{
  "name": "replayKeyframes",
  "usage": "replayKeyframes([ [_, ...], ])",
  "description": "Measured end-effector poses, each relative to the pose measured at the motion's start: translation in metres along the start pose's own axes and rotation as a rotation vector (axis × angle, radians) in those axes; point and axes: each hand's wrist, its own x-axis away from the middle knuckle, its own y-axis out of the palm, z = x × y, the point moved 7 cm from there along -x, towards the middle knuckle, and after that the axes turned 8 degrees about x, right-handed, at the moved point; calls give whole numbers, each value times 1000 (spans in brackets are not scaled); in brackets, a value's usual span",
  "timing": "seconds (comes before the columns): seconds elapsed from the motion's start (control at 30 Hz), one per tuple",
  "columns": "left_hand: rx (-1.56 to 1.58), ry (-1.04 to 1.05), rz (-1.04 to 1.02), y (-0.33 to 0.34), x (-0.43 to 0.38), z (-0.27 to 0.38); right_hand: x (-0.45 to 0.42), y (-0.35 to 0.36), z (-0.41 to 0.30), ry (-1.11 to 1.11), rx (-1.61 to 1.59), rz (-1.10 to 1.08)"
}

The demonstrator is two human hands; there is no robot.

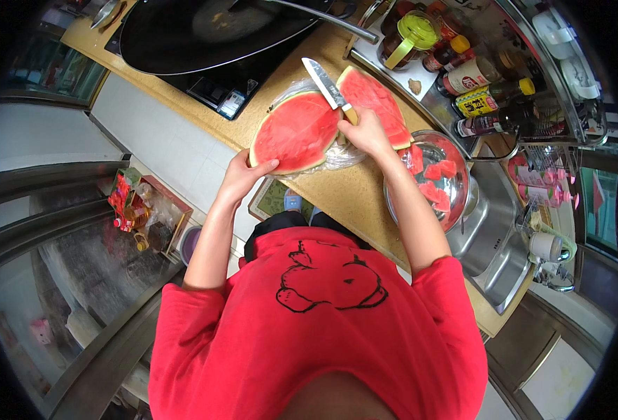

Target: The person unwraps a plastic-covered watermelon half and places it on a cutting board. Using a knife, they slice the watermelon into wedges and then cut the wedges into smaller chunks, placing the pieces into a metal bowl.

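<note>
My left hand (248, 176) grips the near left edge of a large cut watermelon slice (294, 131), thumb on the red flesh and fingers under the rind. In my right hand (367, 131) is a kitchen knife (323, 82) by its wooden handle, blade pointing up and away over the gap between two pieces. A second watermelon piece (374, 100) lies just beyond that hand, flesh showing. Crumpled clear plastic wrap (343, 156) lies under the fruit. To the right, a steel bowl (463, 184) holds several watermelon chunks (434, 197); my right forearm partly hides it.
A large black wok (183, 50) with a long-handled utensil (335, 21) sits on the cooktop at the back left. Seasoning bottles (466, 76) crowd a rack at the back right. A double steel sink (490, 220) lies right of the bowl. A phone (231, 103) rests by the cooktop's front edge.
</note>
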Motion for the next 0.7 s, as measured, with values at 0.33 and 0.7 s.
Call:
replayKeyframes([
  [0.33,-155,103,46,-7,-1,48,28,22,26,56,-227,-48],
  [0.7,-239,179,115,1,-8,53,88,-10,-51,-267,408,265],
])
